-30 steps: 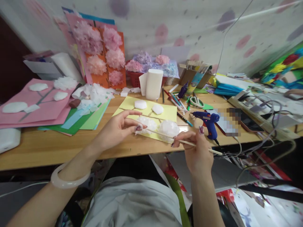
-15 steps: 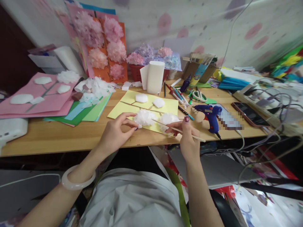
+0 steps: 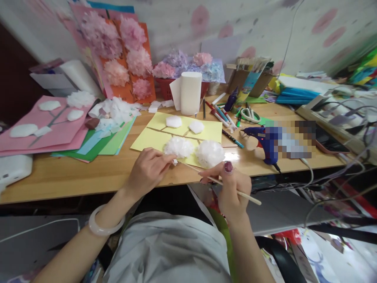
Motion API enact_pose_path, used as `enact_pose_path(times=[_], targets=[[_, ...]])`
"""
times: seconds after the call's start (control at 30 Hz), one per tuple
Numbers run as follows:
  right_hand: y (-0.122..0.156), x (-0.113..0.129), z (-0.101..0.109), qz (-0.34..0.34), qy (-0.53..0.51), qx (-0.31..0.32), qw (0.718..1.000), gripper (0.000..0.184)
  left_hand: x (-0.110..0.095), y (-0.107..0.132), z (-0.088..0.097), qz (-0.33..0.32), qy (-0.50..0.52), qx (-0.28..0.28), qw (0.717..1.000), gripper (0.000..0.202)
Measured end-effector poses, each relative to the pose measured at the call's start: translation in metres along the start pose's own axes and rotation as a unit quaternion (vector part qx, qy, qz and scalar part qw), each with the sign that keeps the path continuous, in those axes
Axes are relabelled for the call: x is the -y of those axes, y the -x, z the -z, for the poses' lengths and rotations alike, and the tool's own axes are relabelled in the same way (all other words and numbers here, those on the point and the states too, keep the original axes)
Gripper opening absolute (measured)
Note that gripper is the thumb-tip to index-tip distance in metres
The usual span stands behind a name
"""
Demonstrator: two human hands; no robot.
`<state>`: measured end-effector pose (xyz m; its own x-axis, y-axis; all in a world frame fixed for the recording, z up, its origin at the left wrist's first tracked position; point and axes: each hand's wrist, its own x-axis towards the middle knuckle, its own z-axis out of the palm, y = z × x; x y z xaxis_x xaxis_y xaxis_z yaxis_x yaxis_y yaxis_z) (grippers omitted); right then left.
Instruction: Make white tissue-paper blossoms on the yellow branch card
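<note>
A yellow paper sheet [image 3: 153,139] lies on the wooden table [image 3: 73,177] with two fluffy white tissue flowers [image 3: 179,146] and two flat white pads [image 3: 173,121] on thin brown stems. My left hand [image 3: 147,171] is closed at the near edge of the left fluffy flower, pinching a small bit of white tissue. My right hand [image 3: 231,188] grips a thin wooden stick [image 3: 250,196] whose tip reaches the left hand's fingertips.
A blue glue gun [image 3: 265,139] stands right of the sheet, with markers [image 3: 220,118] and scissors [image 3: 249,115] behind it. A white paper roll [image 3: 191,93], pink flower boards [image 3: 123,59], stacked coloured paper [image 3: 97,143] and a pink sheet [image 3: 44,129] fill the back and left. Cables [image 3: 338,177] trail right.
My left hand curled shut and settled at the left flower's edge. My right hand drew back toward the table edge with the stick, whose tip now meets the left fingers.
</note>
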<state>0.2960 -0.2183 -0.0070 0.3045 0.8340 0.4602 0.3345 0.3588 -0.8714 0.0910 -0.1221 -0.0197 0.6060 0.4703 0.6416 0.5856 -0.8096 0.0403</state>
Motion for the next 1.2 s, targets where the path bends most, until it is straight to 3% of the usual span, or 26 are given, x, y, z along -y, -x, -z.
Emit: enact_pose_path(times=[0.2,0.5,0.63,0.87,1.03,1.2], targets=[[0.001,-0.004,-0.015,0.089,0.060,0.028,0.994,0.049,-0.001,-0.002,0.000,-0.010,-0.015,0.003,1.000,0.018],[0.000,-0.007,-0.019,0.138,0.108,0.055,0.983,0.041,0.000,-0.004,-0.002,0.010,0.004,0.019,1.000,0.019],[0.003,-0.009,-0.021,0.174,0.147,0.070,0.971,0.035,0.002,-0.002,0.000,0.053,0.020,0.030,0.998,0.023],[0.012,-0.007,-0.031,0.232,0.223,0.069,0.944,0.030,0.007,0.002,-0.002,0.158,0.025,0.092,0.983,0.058],[0.013,-0.006,-0.035,0.254,0.250,0.083,0.931,0.029,0.007,0.001,-0.002,0.182,0.057,0.092,0.977,0.060],[0.019,-0.006,-0.033,0.249,0.237,0.074,0.936,0.027,0.006,0.001,0.001,0.217,0.084,0.109,0.966,0.063]])
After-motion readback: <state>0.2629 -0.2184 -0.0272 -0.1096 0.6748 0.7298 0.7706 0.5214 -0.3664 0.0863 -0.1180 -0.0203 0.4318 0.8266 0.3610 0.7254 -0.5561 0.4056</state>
